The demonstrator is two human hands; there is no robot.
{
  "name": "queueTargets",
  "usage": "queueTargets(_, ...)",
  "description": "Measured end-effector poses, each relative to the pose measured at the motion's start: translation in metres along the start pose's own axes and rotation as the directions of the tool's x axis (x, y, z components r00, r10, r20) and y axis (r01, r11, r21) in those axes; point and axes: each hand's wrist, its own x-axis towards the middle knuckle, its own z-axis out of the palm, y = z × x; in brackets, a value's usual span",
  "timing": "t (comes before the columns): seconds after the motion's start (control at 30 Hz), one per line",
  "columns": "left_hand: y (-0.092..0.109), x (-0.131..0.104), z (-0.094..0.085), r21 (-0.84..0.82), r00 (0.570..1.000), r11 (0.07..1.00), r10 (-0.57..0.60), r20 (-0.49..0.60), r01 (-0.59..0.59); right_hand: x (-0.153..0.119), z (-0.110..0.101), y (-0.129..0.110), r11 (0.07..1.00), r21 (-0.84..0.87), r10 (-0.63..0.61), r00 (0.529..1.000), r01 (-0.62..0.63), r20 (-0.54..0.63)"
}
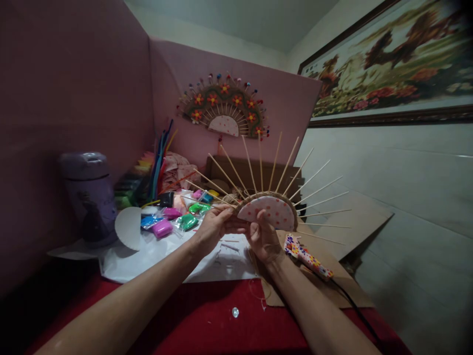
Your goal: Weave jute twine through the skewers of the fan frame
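A half-round craft fan [275, 209] is held up above the table, its white face dotted with orange and its curved edge trimmed in brown. Thin wooden sticks [260, 167] spread outward from that edge like rays. With fingers closed, my left hand [218, 224] grips the fan's left corner. My right hand [264, 241] holds its lower edge, thumb up against the dotted face. Just right of this hand lies a flower-patterned glue gun [308, 256] with a black cord, on a piece of cardboard.
Colourful clay packets [162, 228], a white half-disc [129, 229] and a lilac bottle [90, 197] stand or lie at left. A finished flowered fan [223, 125] hangs on the pink board [288, 98]. A small clear gem [235, 312] rests on the red cloth [207, 325].
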Motion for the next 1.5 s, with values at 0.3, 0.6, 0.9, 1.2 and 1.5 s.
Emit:
queueTargets(0.3,0.005,0.000,-0.002,0.131,0.996,0.991,0.040,-0.083,-0.029,0.000,-0.001,-0.001,0.999,0.042,0.004,0.997,-0.007,0.079)
queueTargets(0.6,0.010,0.001,-0.005,0.055,0.977,0.991,0.129,-0.170,-0.121,0.004,-0.007,0.002,0.992,0.129,-0.005,0.999,0.011,-0.048)
queueTargets(0.9,0.013,0.000,-0.005,0.005,0.981,0.997,0.078,-0.175,-0.079,0.005,-0.005,0.000,0.981,0.194,0.004,0.992,0.021,-0.128)
queueTargets(1.2,0.010,0.002,-0.009,-0.045,0.982,0.996,0.063,-0.178,-0.072,0.005,-0.003,-0.001,0.980,0.197,-0.013,0.992,0.038,-0.125)
queueTargets(1.5,0.013,0.000,-0.006,-0.030,0.981,0.998,0.052,-0.187,-0.058,0.006,-0.007,0.001,0.981,0.191,-0.015,0.998,0.027,-0.068)
